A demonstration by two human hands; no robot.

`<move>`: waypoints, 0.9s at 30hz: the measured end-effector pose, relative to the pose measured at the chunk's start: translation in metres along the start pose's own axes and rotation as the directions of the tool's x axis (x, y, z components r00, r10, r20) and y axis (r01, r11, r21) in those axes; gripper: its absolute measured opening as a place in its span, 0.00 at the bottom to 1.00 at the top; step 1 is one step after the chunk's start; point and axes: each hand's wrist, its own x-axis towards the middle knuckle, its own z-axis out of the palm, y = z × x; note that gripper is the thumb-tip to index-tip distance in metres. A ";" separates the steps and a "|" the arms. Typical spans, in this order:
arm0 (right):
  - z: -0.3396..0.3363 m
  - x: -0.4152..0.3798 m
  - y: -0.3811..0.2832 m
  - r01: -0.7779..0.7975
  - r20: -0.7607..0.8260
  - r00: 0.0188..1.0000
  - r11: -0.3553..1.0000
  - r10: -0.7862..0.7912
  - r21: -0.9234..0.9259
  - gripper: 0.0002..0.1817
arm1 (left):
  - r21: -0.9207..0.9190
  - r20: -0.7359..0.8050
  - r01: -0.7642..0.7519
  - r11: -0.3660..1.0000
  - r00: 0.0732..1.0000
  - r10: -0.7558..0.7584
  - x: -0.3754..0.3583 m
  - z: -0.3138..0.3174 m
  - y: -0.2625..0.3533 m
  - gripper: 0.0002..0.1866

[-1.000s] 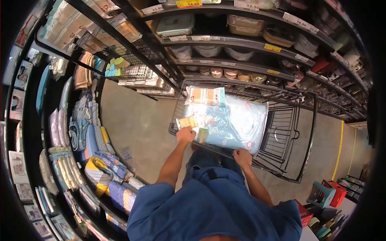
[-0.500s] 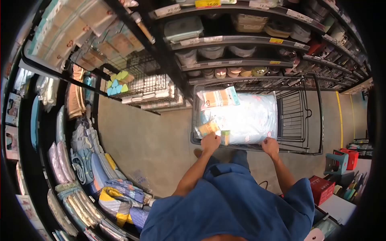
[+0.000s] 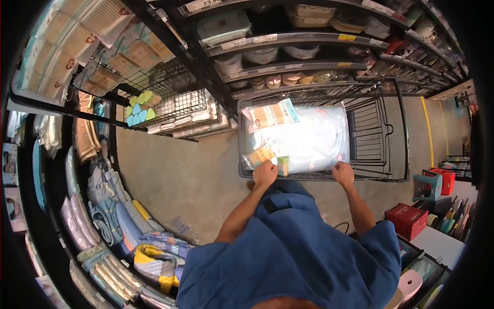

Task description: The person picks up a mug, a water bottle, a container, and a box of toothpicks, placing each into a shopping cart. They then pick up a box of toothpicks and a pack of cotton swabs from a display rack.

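A black wire shopping cart (image 3: 406, 149) stands crosswise in front of me. My left hand (image 3: 266, 174) is closed around its near rim, beside a small green-topped pack (image 3: 283, 166) and a yellowish packet (image 3: 261, 154). Farther right, my right hand (image 3: 343, 174) is closed on the same rim, close to the corner of a large plastic-wrapped light-blue bundle (image 3: 319, 136). On the far left part of that bundle lies a clear bag of what look like cotton swabs (image 3: 271, 114). Glare washes out the bundle's middle.
Shelves of food containers (image 3: 224, 27) rise beyond the cart. To the left are a wire basket (image 3: 180, 98) with green and blue packs, and folded quilts (image 3: 159, 257) on a low shelf. A red box (image 3: 406, 220) and a teal stool (image 3: 428, 186) are at right.
The cart and its load sit slightly higher and farther left in view. Both hands keep hold of the rim, and the left-hand shelves have shifted in view too.
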 end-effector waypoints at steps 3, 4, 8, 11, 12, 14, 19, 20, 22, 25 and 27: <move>0.006 0.002 0.001 0.017 0.027 0.999 0.998 -0.019 0.054 0.13 | -0.139 -0.089 -0.124 0.982 0.990 0.112 -0.002 -0.006 -0.017 0.10; 0.000 -0.001 -0.004 0.018 0.030 0.999 0.999 -0.020 0.037 0.13 | -0.240 -0.126 -0.149 0.959 0.985 0.121 -0.004 -0.009 -0.019 0.09; 0.006 -0.001 -0.002 -0.013 0.019 1.000 0.996 0.011 0.088 0.12 | -0.108 -0.332 -0.237 0.965 0.924 0.190 -0.005 -0.036 -0.036 0.07; 0.011 -0.004 0.000 0.016 -0.002 1.000 0.994 -0.016 0.111 0.13 | -0.079 -0.385 -0.263 0.962 0.898 0.214 -0.002 -0.052 -0.043 0.07; 0.013 -0.006 -0.001 -0.006 0.015 1.000 0.993 0.004 0.118 0.13 | -0.070 -0.362 -0.259 0.963 0.906 0.218 -0.001 -0.055 -0.044 0.07; 0.008 -0.007 -0.004 -0.017 0.016 1.000 0.986 0.014 0.165 0.13 | -0.119 -0.337 -0.240 0.963 0.922 0.188 0.001 -0.057 -0.038 0.07; 0.010 -0.007 -0.006 -0.068 -0.029 0.997 0.985 0.073 0.156 0.12 | -0.164 -0.276 -0.306 0.938 0.927 0.255 0.031 -0.060 -0.048 0.07; 0.011 -0.006 -0.005 -0.047 -0.098 0.993 0.977 0.068 0.206 0.11 | -0.126 -0.287 -0.352 0.928 0.908 0.305 0.037 -0.062 -0.052 0.07; 0.013 -0.010 -0.008 -0.050 -0.176 0.980 0.966 0.097 0.252 0.11 | -0.120 -0.227 -0.367 0.922 0.915 0.334 0.045 -0.073 -0.058 0.07; 0.017 -0.014 -0.027 -0.037 -0.368 0.918 0.955 0.149 0.293 0.11 | -0.101 -0.147 -0.443 0.891 0.892 0.427 0.054 -0.095 -0.073 0.05; 0.034 -0.017 -0.059 -0.034 -0.400 0.877 0.865 0.265 0.500 0.10 | -0.098 -0.139 -0.510 0.855 0.857 0.496 0.058 -0.106 -0.080 0.04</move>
